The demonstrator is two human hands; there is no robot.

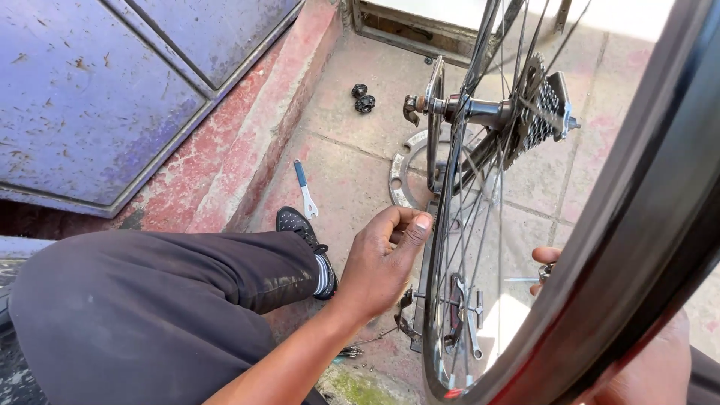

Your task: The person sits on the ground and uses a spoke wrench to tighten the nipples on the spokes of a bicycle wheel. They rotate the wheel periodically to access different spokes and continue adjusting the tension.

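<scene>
A scuffed purple metal door [112,82] is flanking a worn red step [232,157] at the left, where a person is crouching on dusty paving slabs [345,150]. A blue-handled spanner [304,189] and two small black parts [363,98] are lying on the slabs. The left hand [382,262], fingers loosely curled and gripping nothing, is hovering just beside the bicycle wheel [480,225], which is standing upright at centre. Behind the spokes, the right hand [546,268] is pinching a small metal part [545,271]. A black tyre [637,247] is filling the right.
</scene>
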